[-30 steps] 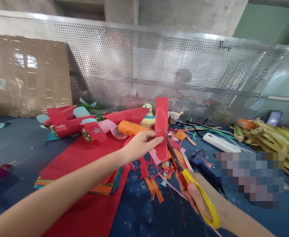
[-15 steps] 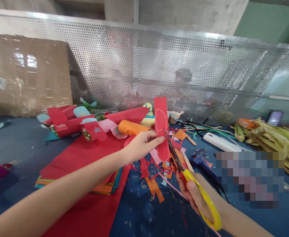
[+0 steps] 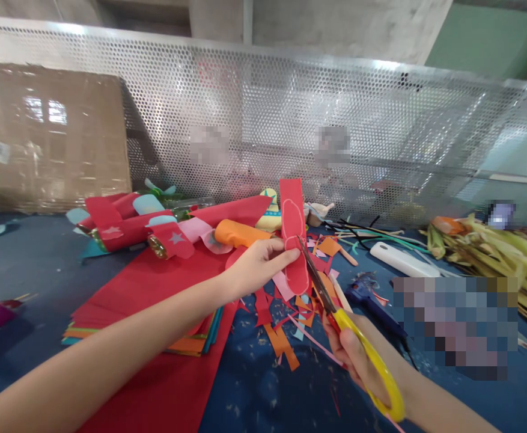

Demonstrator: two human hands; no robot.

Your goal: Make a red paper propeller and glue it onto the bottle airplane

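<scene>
Between thumb and fingers, my left hand (image 3: pixel 263 261) pinches a red paper strip (image 3: pixel 292 207) held upright, with pale rounded outlines drawn on it. My right hand (image 3: pixel 353 343) is wrapped round the handles of yellow-handled scissors (image 3: pixel 319 282). Their dark blades point up and left, and the tips meet the strip's right edge beside my left fingertips. The lower part of the strip has a rounded edge. Beneath both hands lie scattered paper scraps (image 3: pixel 281 346) in red, orange, pink and light blue.
A stack of coloured sheets (image 3: pixel 141 294) lies on the blue table at left, with red paper rolls (image 3: pixel 132 225) behind. On the right are a blue glue gun (image 3: pixel 375 304), a white handle-like piece (image 3: pixel 402 260) and dried husks (image 3: pixel 484 252). A perforated metal panel (image 3: pixel 263 102) stands behind.
Almost nothing differs. The red strip and the hands have shifted very slightly left in the view, and the scissor tips stay at the strip's edge.
</scene>
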